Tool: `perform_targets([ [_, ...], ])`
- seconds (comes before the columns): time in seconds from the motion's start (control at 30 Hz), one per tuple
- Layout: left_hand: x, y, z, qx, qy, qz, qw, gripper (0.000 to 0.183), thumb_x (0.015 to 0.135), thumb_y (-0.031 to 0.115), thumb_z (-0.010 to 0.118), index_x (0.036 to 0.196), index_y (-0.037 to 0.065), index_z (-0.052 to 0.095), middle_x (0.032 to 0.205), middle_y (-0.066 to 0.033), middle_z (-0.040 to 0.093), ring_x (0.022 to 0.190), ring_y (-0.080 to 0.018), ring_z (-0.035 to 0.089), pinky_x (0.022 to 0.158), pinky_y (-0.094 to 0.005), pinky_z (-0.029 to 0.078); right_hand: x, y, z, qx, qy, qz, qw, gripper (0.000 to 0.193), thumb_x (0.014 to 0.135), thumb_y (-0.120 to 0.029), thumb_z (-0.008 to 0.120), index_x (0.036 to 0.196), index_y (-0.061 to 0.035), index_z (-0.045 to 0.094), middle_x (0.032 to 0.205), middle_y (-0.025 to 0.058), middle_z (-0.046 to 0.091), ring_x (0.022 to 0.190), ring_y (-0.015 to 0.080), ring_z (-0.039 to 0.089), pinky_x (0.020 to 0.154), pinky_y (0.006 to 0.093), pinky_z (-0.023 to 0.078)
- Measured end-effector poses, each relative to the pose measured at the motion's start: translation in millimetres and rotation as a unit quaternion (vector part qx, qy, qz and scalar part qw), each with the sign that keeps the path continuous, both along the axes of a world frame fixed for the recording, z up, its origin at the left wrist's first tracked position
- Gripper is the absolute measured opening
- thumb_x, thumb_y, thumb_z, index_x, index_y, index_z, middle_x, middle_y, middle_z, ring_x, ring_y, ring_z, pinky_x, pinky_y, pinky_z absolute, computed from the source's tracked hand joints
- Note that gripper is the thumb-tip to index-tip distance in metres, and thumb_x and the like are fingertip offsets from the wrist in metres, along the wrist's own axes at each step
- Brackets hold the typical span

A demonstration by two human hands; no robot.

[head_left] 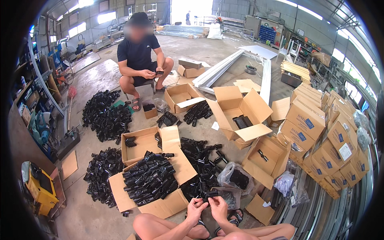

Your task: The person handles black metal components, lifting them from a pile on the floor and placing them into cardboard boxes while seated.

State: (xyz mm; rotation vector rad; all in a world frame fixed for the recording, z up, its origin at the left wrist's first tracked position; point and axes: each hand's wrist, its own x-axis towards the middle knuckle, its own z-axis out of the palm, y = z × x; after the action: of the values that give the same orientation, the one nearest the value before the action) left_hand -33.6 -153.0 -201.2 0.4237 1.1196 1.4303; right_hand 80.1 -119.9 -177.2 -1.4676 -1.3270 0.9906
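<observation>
Low in front of me, between my knees, both hands meet at a small black fitting (211,194). My right hand (219,209) is closed on it, thumb and fingertips on its right side. My left hand (196,209) is pinched at its left lower side; any smaller part between those fingertips is too small to make out. Just left of my hands, an open carton (158,209) is heaped with black fittings (150,176). Loose black fittings (198,160) lie beyond it. A plastic bag (229,173) of small dark parts stands near my right hand, with another small opened bag (228,196) closer.
A person (138,56) sits opposite, handling a small dark piece. Piles of black fittings (106,116) lie on the left. Open cartons (266,160) stand ahead and right. Stacked sealed cartons (304,124), long metal profiles (320,212) and a yellow case (38,188) flank the area.
</observation>
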Motion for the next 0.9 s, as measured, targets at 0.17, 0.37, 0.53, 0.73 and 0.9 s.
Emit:
perform_targets([
  [0.17, -1.7, -1.7, -13.2, 0.002, 0.002, 0.003, 1.0, 0.031, 0.084, -0.001, 0.074, 0.106, 0.003, 0.052, 0.095, -0.0047, 0.066, 0.085, -0.0074, 0.06, 0.077, -0.0219, 0.051, -0.6, -3.6, -9.5, 0.004, -0.013, 0.008, 1.0, 0.022, 0.087, -0.019, 0.073, 0.091, 0.0021, 0.071, 0.084, 0.0116, 0.07, 0.073, 0.0181, 0.068, 0.066, 0.03, 0.052],
  [0.37, -0.9, -1.6, -9.7, 0.015, -0.018, 0.006, 1.0, 0.031, 0.084, -0.001, 0.073, 0.106, 0.002, 0.052, 0.099, -0.008, 0.068, 0.088, -0.0093, 0.061, 0.078, -0.0232, 0.052, 5.6, 2.7, -1.8, 0.016, -0.068, 0.049, 0.996, 0.021, 0.086, -0.018, 0.073, 0.089, 0.0029, 0.07, 0.083, 0.0115, 0.07, 0.072, 0.0164, 0.068, 0.065, 0.0292, 0.051],
  [0.53, 1.3, -2.3, -0.5, -0.024, 0.003, -0.005, 1.0, 0.031, 0.084, -0.001, 0.074, 0.106, 0.002, 0.052, 0.1, -0.0084, 0.068, 0.088, -0.0092, 0.062, 0.076, -0.023, 0.052, 11.2, 5.6, 7.7, -0.016, -0.102, 0.064, 0.993, 0.022, 0.086, -0.019, 0.072, 0.088, 0.0029, 0.07, 0.08, 0.0125, 0.07, 0.072, 0.0177, 0.068, 0.065, 0.03, 0.051],
  [0.73, 0.6, -2.0, -8.4, -0.001, 0.003, 0.0, 1.0, 0.03, 0.084, -0.001, 0.074, 0.105, 0.003, 0.052, 0.096, -0.0057, 0.066, 0.087, -0.0086, 0.061, 0.076, -0.0224, 0.052, 10.9, -1.0, 8.0, 0.001, -0.06, 0.079, 0.995, 0.025, 0.086, -0.022, 0.071, 0.091, 0.0027, 0.07, 0.087, 0.0174, 0.071, 0.077, 0.0248, 0.071, 0.068, 0.0338, 0.054],
  [0.9, -3.1, -1.4, 1.2, -0.004, 0.009, -0.003, 1.0, 0.03, 0.084, -0.001, 0.074, 0.104, 0.003, 0.053, 0.098, -0.0062, 0.066, 0.089, -0.009, 0.061, 0.077, -0.0227, 0.052, 10.8, -1.1, 0.4, -0.044, -0.082, 0.077, 0.993, 0.022, 0.087, -0.017, 0.072, 0.095, 0.0034, 0.068, 0.087, 0.0129, 0.072, 0.076, 0.0145, 0.069, 0.069, 0.0282, 0.053],
])
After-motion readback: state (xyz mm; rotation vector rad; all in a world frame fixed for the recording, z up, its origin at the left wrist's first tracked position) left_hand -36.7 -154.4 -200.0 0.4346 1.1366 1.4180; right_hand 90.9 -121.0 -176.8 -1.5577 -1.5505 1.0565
